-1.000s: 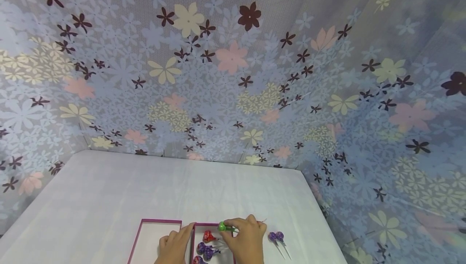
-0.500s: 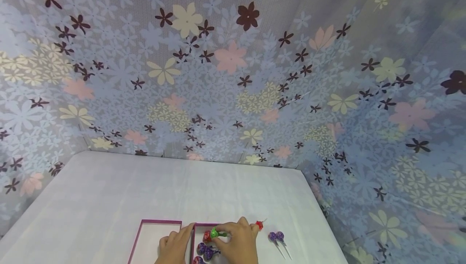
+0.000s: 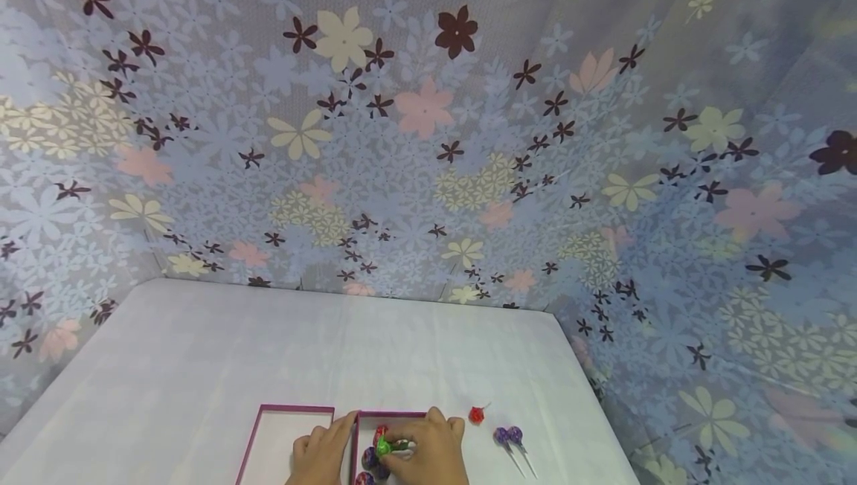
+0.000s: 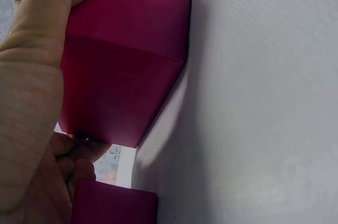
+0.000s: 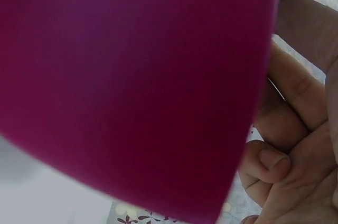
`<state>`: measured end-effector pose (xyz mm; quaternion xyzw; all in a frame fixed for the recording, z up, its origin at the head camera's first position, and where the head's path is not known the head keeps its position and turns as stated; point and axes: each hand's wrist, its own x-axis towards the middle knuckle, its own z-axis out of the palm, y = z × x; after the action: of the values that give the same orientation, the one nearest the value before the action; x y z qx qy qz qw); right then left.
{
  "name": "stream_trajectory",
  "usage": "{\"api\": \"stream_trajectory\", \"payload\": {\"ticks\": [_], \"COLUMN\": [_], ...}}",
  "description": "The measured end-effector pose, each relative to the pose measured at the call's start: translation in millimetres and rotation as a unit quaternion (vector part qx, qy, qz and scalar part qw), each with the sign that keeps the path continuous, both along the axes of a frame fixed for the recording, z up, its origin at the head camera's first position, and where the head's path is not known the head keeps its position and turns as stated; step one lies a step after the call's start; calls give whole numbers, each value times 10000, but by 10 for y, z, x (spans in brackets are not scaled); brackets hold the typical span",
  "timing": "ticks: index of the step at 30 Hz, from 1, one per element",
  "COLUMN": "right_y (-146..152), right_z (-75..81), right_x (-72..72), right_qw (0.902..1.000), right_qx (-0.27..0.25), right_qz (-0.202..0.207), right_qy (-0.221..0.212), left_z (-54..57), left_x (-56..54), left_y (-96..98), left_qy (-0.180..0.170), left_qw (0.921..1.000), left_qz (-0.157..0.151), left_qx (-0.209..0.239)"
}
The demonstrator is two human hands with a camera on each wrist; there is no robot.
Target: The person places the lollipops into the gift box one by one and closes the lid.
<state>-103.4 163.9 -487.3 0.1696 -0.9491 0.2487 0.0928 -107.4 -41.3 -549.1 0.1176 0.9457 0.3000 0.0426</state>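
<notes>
My right hand (image 3: 434,451) pinches a green-wrapped lollipop (image 3: 383,446) between thumb and fingers, low inside a magenta-rimmed box (image 3: 391,414). Beside its candy head, a red lollipop (image 3: 381,431) lies partly covered. Purple lollipops (image 3: 369,458) and another reddish one (image 3: 364,478) lie nearer the front of the box. My left hand (image 3: 320,451) grips the box's left wall, as the left wrist view shows with the magenta side (image 4: 121,76) close by. In the right wrist view, the box's outer wall (image 5: 158,102) hides the fingertips and the candy.
Left of the box lies a second magenta-rimmed tray (image 3: 297,408) with a white inside. Right of the box, a red lollipop (image 3: 476,415) and two purple lollipops (image 3: 507,436) lie on the white tabletop (image 3: 321,344). Flowered cloth (image 3: 428,172) hangs behind.
My right hand has carried the green lollipop left and lower into the box, partly covering the purple ones. The red lollipop on the table has come into full view. My left hand stays put.
</notes>
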Motion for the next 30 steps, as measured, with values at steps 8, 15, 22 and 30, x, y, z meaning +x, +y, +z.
{"api": "stream_trajectory", "payload": {"ticks": [8, 15, 22, 30], "right_y": [-19, -8, -1, 20], "right_z": [-23, -3, -8, -46], "right_x": [34, 34, 23, 13], "right_qw": [9995, 9970, 9946, 9930], "right_qx": [188, 132, 152, 265], "right_qz": [126, 309, 398, 432], "right_qy": [-206, -692, -950, -1067], "left_z": [3, 11, 7, -2], "left_x": [23, 46, 71, 83], "left_y": [15, 29, 40, 50], "left_qy": [123, 121, 168, 164], "left_qw": [9999, 9999, 9997, 9997], "left_qz": [39, 82, 83, 92], "left_qx": [-29, -77, -128, -158]}}
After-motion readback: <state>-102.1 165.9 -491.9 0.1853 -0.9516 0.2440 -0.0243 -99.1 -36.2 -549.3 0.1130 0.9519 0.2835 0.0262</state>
